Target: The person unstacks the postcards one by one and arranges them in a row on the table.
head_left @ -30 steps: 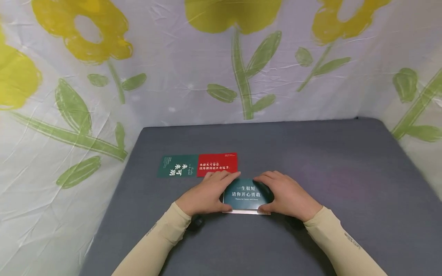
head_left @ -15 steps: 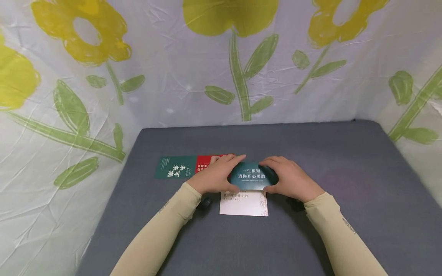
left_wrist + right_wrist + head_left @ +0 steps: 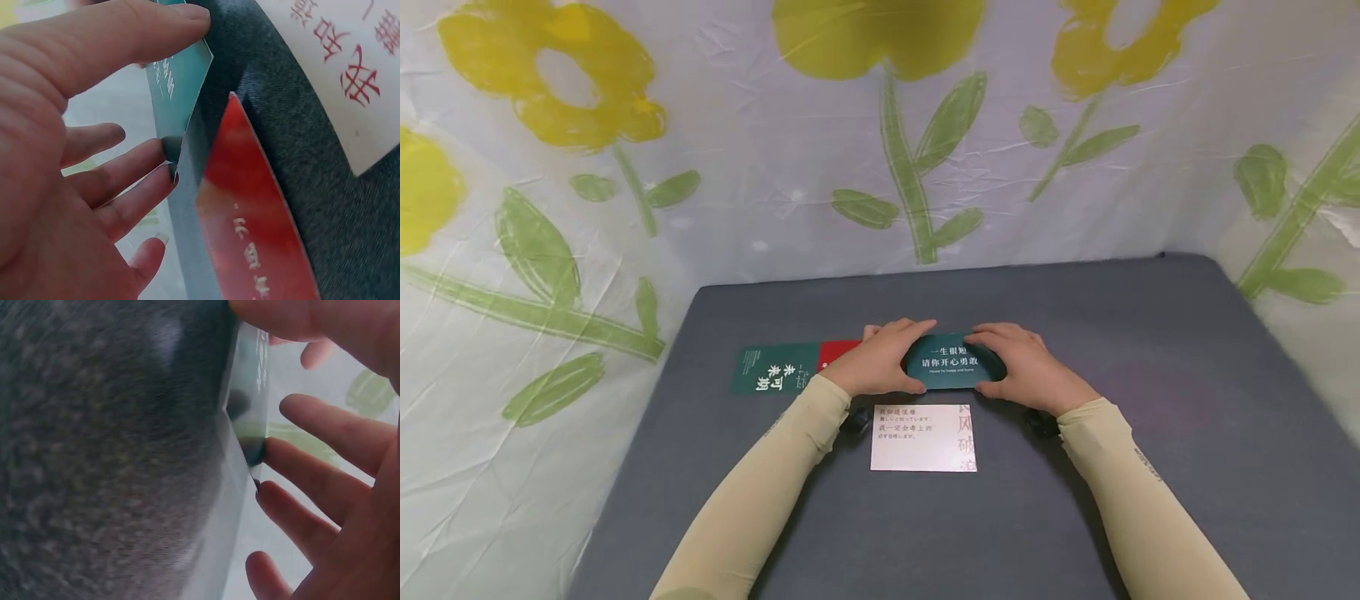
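Observation:
Between both hands a teal card (image 3: 951, 377) with white lettering is held by its two short sides, close over the table. My left hand (image 3: 886, 360) grips its left side, thumb at the near corner and fingers at the far edge. The right hand (image 3: 1033, 368) grips the opposite side the same way. In the left wrist view, the teal card (image 3: 181, 103) is tilted, with a red card (image 3: 250, 206) lying beyond it. Nearer the person lies a white card (image 3: 922, 450) with red lettering. The right wrist view shows fingertips behind the teal card (image 3: 247, 381).
A dark green card (image 3: 767, 369) lies left of the red card, edge to edge; the left hand covers much of the red one. The grey table (image 3: 1075, 312) ends at a flower-printed cloth (image 3: 760, 167). A dark wrist device (image 3: 854, 422) sits under the left wrist.
Both hands have carried the teal card away from the person, towards the back of the table. This uncovered the white card beneath, and the left hand now covers most of the red card.

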### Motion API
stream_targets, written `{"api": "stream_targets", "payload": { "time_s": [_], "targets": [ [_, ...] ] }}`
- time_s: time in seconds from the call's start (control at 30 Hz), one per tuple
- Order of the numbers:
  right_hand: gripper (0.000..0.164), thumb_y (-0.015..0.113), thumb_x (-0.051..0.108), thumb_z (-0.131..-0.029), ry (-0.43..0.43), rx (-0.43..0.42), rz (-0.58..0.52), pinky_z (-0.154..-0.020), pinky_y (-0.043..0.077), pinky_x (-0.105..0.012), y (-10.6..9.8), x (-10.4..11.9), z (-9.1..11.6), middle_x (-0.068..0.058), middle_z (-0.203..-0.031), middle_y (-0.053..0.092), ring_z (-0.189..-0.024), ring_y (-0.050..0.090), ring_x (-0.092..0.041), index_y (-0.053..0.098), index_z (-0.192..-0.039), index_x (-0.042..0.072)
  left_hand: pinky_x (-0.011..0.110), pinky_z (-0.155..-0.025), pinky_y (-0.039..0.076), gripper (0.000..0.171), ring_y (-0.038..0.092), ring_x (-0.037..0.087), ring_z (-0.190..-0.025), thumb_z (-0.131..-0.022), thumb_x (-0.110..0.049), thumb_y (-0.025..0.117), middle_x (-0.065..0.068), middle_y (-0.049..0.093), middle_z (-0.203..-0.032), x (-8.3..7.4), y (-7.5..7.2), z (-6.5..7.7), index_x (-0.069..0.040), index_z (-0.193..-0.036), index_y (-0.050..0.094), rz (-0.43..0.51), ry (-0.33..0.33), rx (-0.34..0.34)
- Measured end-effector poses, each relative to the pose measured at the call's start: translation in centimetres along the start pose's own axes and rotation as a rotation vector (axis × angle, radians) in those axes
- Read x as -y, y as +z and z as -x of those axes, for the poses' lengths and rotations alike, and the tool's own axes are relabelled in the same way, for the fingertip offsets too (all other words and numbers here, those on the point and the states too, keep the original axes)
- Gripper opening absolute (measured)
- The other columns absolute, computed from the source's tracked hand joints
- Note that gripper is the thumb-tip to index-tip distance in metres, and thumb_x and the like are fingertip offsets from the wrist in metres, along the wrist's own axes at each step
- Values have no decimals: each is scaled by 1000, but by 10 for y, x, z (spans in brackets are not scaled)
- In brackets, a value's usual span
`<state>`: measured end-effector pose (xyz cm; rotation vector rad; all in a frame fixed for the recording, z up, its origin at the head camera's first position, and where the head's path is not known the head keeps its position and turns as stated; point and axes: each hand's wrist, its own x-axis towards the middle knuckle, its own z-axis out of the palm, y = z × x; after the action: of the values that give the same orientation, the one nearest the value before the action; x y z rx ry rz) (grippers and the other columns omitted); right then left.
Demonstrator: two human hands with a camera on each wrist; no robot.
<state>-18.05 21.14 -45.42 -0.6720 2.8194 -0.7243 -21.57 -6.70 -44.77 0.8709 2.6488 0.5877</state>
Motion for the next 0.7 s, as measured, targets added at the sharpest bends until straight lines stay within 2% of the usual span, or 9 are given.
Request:
{"api": "stream_targets", "payload": {
  "time_s": [0.27, 0.7],
  "targets": [
    [75, 85, 30, -91, 27, 8, -30, -119, 26, -71, 9, -6, -5, -14, -167, 47, -157, 36, -40, 55, -157, 13, 53, -113, 31, 102, 49, 23, -147, -87, -38, 90, 6, 51, -163, 6, 4, -6, -17, -170, 35, 22, -5, 19],
    [78, 83, 31, -92, 63, 33, -48, -117, 29, -76, 12, -7, -9, -15, -170, 42, -159, 34, -42, 51, -161, 12, 55, -114, 33, 102, 49, 27, -148, -86, -37, 91, 9, 51, -163, 7, 0, -9, -16, -169, 37, 22, -35, 38]
  ]
}}
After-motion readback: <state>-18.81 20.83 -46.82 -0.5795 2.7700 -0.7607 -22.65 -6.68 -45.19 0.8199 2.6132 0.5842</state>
